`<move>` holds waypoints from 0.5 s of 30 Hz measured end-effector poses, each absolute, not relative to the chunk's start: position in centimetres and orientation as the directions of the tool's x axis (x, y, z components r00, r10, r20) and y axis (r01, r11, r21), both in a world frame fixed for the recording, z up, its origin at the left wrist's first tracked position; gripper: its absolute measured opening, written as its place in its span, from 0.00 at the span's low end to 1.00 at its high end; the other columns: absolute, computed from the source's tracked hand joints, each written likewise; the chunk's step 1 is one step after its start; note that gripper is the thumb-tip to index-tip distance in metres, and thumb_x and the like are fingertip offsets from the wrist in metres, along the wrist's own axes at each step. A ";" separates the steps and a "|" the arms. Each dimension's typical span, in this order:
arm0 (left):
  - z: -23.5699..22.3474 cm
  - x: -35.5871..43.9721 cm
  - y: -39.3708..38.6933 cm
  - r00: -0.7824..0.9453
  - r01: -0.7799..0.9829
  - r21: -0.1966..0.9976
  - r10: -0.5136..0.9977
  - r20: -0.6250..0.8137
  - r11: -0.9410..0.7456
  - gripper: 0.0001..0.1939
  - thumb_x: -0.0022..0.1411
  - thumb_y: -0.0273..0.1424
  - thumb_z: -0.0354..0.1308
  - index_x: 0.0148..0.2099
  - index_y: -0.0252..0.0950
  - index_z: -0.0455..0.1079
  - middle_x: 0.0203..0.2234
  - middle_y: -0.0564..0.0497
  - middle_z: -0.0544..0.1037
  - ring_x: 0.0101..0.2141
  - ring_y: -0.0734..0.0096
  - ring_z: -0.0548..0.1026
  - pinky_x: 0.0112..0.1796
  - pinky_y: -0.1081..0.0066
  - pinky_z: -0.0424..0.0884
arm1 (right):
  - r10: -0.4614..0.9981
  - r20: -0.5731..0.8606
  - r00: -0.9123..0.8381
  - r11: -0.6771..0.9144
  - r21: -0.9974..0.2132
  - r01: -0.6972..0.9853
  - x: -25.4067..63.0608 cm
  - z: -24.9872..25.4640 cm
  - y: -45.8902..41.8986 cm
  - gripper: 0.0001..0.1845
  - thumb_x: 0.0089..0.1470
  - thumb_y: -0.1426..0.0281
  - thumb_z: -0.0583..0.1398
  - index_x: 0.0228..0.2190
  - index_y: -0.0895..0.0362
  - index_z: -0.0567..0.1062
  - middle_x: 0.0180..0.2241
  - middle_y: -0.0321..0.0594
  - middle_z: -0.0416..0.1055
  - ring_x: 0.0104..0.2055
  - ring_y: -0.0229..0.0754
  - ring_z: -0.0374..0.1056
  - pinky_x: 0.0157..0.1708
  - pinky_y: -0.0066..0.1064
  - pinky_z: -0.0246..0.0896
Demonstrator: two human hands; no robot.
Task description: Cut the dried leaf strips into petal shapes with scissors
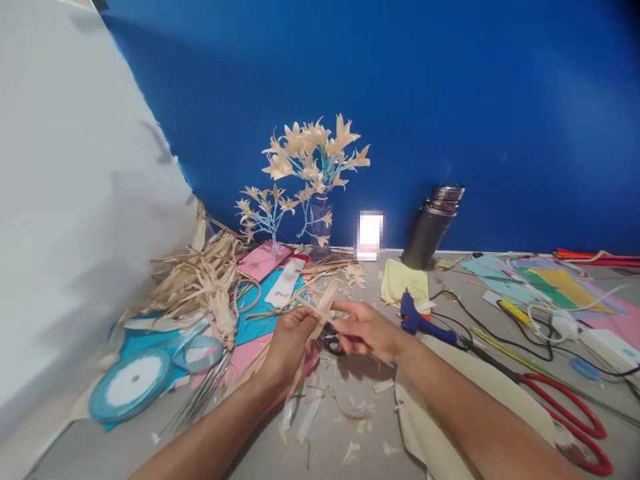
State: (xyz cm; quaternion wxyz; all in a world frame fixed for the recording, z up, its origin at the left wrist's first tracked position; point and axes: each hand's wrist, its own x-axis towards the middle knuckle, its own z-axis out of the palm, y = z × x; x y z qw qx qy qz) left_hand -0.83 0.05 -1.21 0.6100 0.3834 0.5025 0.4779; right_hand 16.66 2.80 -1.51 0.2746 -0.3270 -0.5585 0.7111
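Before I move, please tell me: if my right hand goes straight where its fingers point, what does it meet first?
Most likely the pale husk strip, right at the fingertips of your right hand, then your left hand just beyond. Depth is hard to judge here.

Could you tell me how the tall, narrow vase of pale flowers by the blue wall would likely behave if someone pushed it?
The vase would probably tip fairly easily, since the flowers spread well wider than it at the top. Their thin, pointed petals look light and easily bent or torn, and the slender blue stems would likely sway.
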 end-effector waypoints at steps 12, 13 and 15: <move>-1.8 -0.5 0.0 0.070 -0.057 0.965 0.965 -0.251 0.255 0.17 0.51 0.44 0.62 0.24 0.35 0.68 0.06 0.59 0.61 0.08 0.79 0.57 0.12 0.78 0.50 | 0.904 0.161 -0.397 0.427 -0.279 0.860 15.0 -1.6 1.6 0.28 0.58 0.73 0.54 0.60 0.53 0.67 0.37 0.49 0.77 0.35 0.47 0.72 0.34 0.31 0.60; -1.7 -0.5 0.1 0.051 -0.058 0.963 0.965 -0.259 0.262 0.17 0.50 0.44 0.63 0.24 0.34 0.67 0.06 0.59 0.60 0.08 0.80 0.56 0.12 0.79 0.49 | 0.922 0.160 -0.353 0.385 -0.283 0.878 15.6 -1.5 2.3 0.28 0.57 0.74 0.54 0.59 0.53 0.67 0.36 0.49 0.77 0.34 0.46 0.72 0.33 0.31 0.59; -1.7 -0.6 0.3 0.020 -0.081 0.955 0.959 -0.284 0.285 0.18 0.48 0.44 0.64 0.25 0.34 0.68 0.06 0.60 0.60 0.08 0.81 0.55 0.12 0.80 0.47 | 0.964 0.208 -0.164 0.246 -0.480 0.842 17.4 -1.2 4.2 0.23 0.57 0.74 0.53 0.53 0.54 0.74 0.31 0.46 0.76 0.31 0.44 0.70 0.31 0.30 0.58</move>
